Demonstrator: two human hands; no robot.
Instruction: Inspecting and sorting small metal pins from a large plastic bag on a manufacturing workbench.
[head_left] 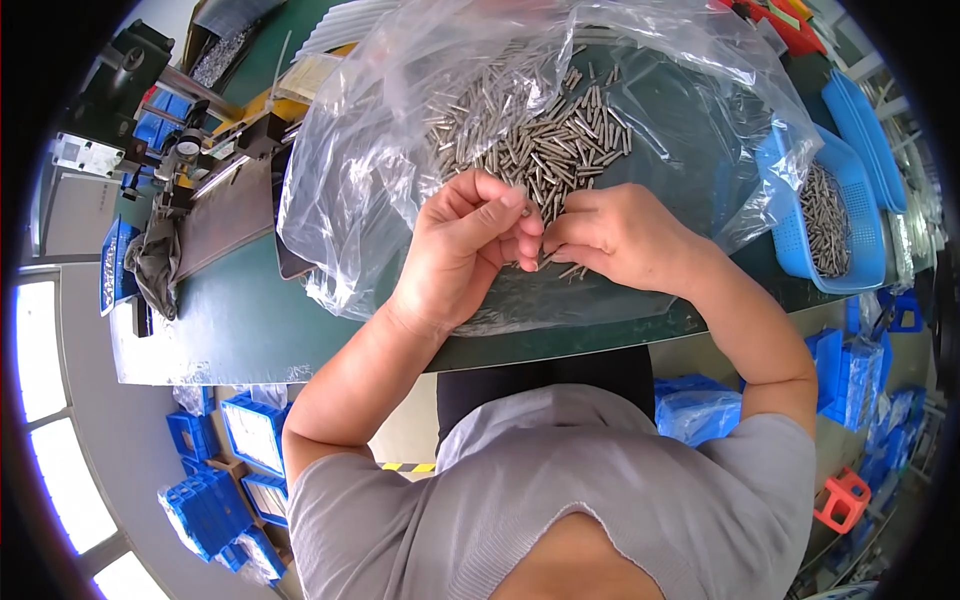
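A heap of short silver metal pins point(555, 145) lies on a clear plastic bag point(365, 150) spread over the green table point(230, 335). At the near edge of the heap, my left hand point(465, 235) has its fingers curled, thumb against forefinger. A small metal pin end point(527, 210) shows at that thumb tip; the rest is covered. Close beside it on the right, my right hand point(625, 240) is closed in a pinch, fingertips almost meeting the left ones. What sits between those right fingertips is hidden. A few loose pins lie just beneath them.
A blue basket point(870, 235) holding more pins stands at the table's right end, with another blue basket point(862, 135) behind it. A bench device with a dial gauge point(188, 147) occupies the left. Blue crates point(205, 510) and a red stool point(843, 500) are on the floor.
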